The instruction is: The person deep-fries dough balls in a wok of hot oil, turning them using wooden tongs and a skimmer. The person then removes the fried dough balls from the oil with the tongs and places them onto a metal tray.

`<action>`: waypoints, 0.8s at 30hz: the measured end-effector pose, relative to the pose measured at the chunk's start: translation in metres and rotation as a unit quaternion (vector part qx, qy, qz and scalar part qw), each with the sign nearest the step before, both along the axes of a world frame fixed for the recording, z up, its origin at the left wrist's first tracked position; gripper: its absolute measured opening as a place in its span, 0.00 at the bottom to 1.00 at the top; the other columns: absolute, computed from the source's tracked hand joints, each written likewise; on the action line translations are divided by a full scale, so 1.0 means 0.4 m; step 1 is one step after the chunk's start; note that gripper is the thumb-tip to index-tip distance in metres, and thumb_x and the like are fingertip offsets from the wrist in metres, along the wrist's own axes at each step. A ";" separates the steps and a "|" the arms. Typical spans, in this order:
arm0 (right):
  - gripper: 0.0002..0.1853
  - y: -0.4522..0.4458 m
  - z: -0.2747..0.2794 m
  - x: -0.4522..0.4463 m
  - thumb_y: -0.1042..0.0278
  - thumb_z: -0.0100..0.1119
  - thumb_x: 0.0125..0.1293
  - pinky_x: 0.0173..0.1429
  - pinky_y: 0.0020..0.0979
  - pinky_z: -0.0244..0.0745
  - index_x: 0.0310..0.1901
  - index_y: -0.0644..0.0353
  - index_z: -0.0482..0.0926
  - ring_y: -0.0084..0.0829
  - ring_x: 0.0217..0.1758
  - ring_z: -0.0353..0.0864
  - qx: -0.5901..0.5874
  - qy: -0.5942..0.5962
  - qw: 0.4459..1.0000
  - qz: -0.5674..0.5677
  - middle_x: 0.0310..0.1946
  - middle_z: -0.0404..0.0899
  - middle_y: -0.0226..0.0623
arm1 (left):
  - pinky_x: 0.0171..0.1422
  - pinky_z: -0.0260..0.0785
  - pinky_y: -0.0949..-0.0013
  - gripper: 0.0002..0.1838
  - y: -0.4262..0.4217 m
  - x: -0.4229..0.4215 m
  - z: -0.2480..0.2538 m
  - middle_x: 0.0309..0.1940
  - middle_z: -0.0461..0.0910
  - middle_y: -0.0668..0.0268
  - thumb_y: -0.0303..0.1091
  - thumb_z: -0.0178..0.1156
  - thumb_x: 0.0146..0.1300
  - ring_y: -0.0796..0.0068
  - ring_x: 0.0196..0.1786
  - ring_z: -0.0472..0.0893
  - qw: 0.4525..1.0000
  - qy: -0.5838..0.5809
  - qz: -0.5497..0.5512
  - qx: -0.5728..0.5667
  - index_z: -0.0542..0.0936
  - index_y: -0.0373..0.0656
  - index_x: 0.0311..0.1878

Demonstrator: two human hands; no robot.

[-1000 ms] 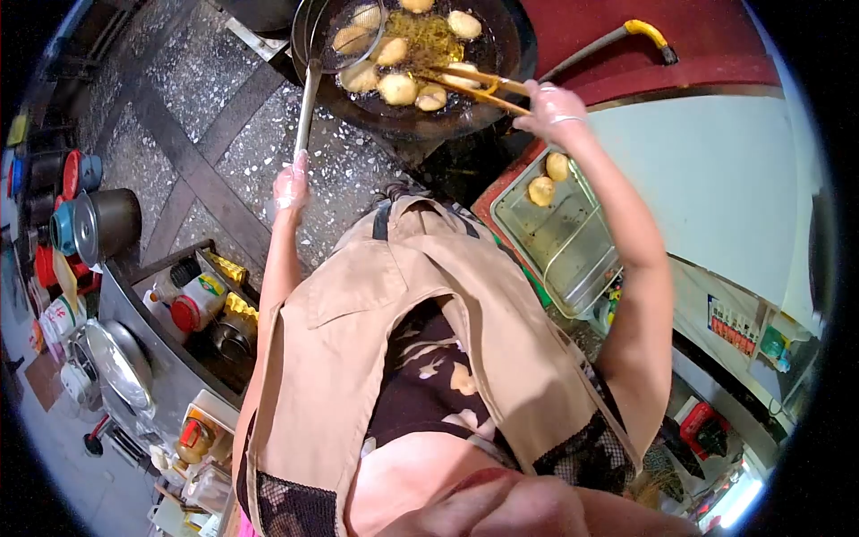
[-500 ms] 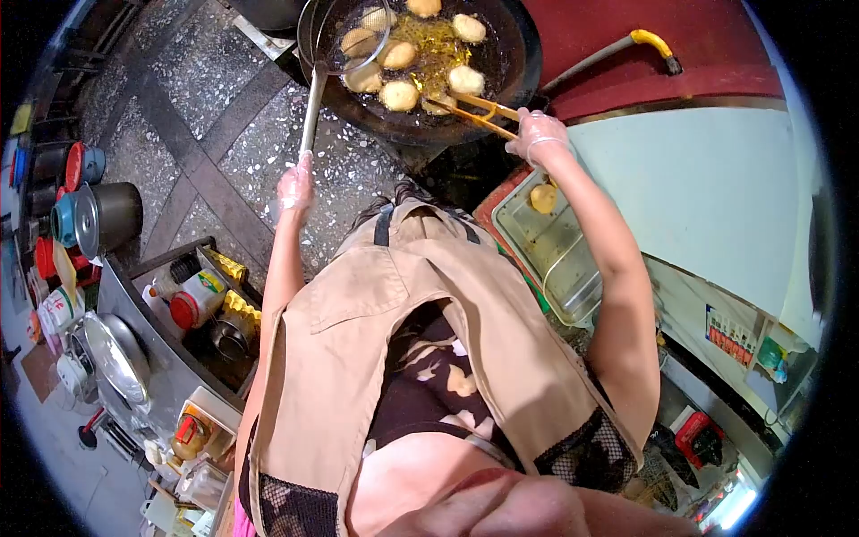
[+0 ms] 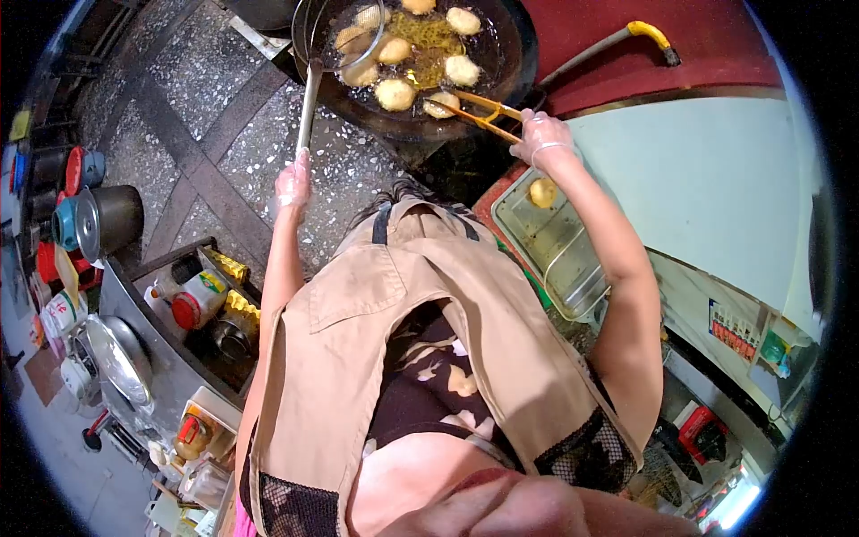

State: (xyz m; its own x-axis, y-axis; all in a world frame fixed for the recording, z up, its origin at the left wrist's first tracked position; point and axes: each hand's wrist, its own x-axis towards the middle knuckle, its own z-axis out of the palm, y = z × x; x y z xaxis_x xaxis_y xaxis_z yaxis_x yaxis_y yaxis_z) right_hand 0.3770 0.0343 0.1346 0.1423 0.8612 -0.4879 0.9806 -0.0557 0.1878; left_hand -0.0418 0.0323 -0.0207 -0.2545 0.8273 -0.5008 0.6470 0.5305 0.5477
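My left hand (image 3: pixel 293 183) is closed round the strainer handle (image 3: pixel 310 107), right hand (image 3: pixel 543 141) round tongs (image 3: pixel 489 118); I'd pinch the nearest dough ball (image 3: pixel 441 106) lightly.

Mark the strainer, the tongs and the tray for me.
Strainer (image 3: pixel 310 94): head view, on the upper part of its handle.
Tongs (image 3: pixel 490 105): head view, midway along the upper arm.
Tray (image 3: pixel 557 236): head view, on a bare part of its floor.

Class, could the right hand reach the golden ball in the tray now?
Probably yes: the right hand appears close to the golden ball, with nothing visible between, though it holds tongs.
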 end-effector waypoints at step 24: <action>0.34 -0.027 0.003 -0.008 0.48 0.66 0.48 0.54 0.36 0.71 0.51 0.63 0.69 0.39 0.51 0.76 0.040 0.018 0.999 0.000 0.48 0.75 0.43 | 0.42 0.67 0.57 0.38 0.004 -0.011 -0.033 0.27 0.79 0.50 0.67 0.41 0.58 0.53 0.36 0.79 1.000 0.001 0.010 -0.013 0.80 0.36 0.32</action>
State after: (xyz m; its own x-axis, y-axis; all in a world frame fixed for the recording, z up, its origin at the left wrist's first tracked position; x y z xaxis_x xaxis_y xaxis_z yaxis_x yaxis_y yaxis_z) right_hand 0.3739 0.0236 0.1359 0.1263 0.8977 -0.4221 0.9867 -0.0697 0.1469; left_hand -0.0461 0.0339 -0.0337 -0.2715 0.8091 -0.5212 0.6366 0.5572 0.5332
